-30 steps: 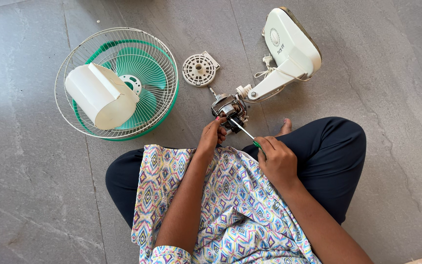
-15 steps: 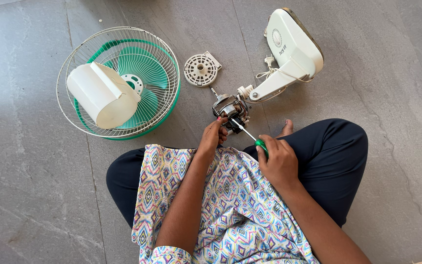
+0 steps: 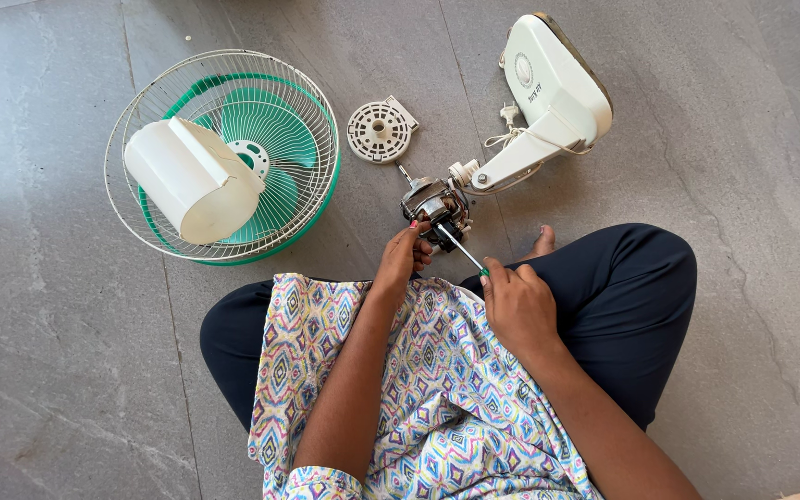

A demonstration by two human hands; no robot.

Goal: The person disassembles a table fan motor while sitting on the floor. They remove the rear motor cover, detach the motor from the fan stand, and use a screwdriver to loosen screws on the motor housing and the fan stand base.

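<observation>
— Both hands work just above the lap, near the middle of the frame. What is the right hand (image 3: pixel 518 301) doing?

— Its fingers are curled tight around the green handle of a screwdriver (image 3: pixel 463 252), whose metal shaft slants up and left into the fan motor (image 3: pixel 435 206).

— And the left hand (image 3: pixel 402 262)?

— It reaches up from the patterned sleeve with its fingertips pinching the lower edge of the motor, steadying it. The motor lies bare on the grey floor (image 3: pixel 48 370), just above the centre, with its shaft poking toward the upper left.

— What is it joined to?

— A white neck runs from it up and right to the white fan base (image 3: pixel 553 83), which lies on its side at the upper right, with a white cord bunched beside the neck.

— Anything further out?

— Just above the motor lies a round white slotted cover (image 3: pixel 380 131). At the upper left sits the wire grille (image 3: pixel 312 139) holding the green blades (image 3: pixel 266 125), with a white motor housing (image 3: pixel 192 182) resting on top of it.
</observation>
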